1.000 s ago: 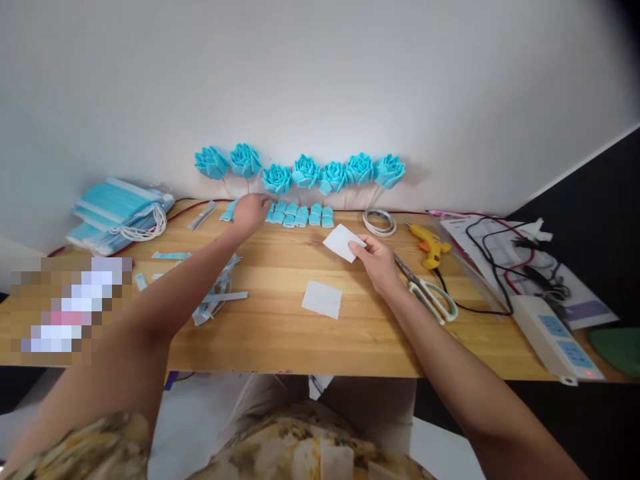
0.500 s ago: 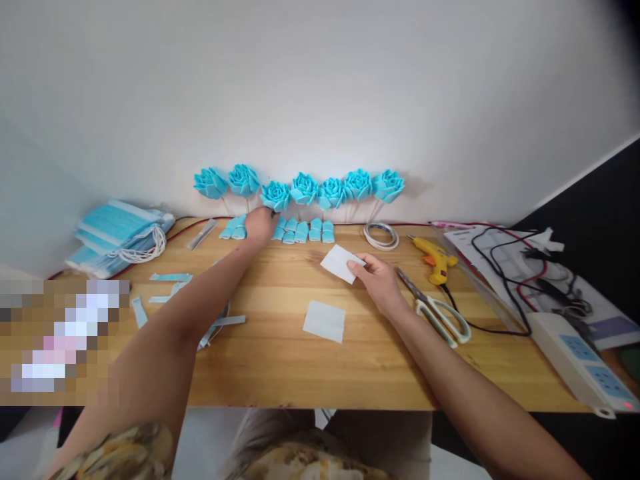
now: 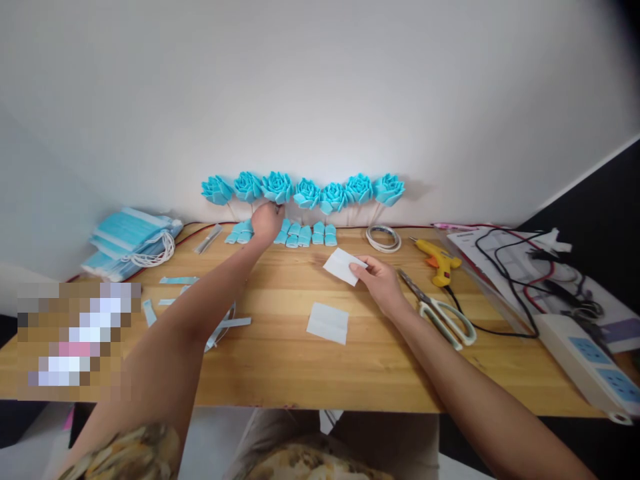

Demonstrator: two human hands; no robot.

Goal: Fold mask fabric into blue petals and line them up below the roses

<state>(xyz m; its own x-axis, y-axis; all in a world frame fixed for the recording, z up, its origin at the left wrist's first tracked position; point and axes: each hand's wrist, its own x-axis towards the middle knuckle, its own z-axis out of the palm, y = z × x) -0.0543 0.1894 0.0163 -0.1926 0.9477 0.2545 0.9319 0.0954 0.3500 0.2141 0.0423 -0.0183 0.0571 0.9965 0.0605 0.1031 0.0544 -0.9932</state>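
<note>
Several blue artificial flowers (image 3: pixel 359 188) lean in a row against the wall. At the stem of the third one from the left, a blue flower (image 3: pixel 277 187), my left hand (image 3: pixel 267 222) is closed; the hand hides the stem. My right hand (image 3: pixel 380 283) pinches a white square sheet (image 3: pixel 344 265) between thumb and fingers, above the tabletop. A second white square (image 3: pixel 328 323) lies flat on the wood, nearer to me. Small folded blue pieces (image 3: pixel 299 235) sit in a row below the flowers, partly behind my left hand.
Scissors (image 3: pixel 437 310) and a yellow glue gun (image 3: pixel 439 261) lie right of my right hand, with a tape roll (image 3: pixel 383 238) behind. A power strip (image 3: pixel 583 367) and cables are far right. Blue masks (image 3: pixel 130 233) and cut strips (image 3: pixel 227 325) lie left.
The third flower has risen slightly against its neighbours, with my left hand at its stem. The view has shifted a little. My right hand still holds the white square.
</note>
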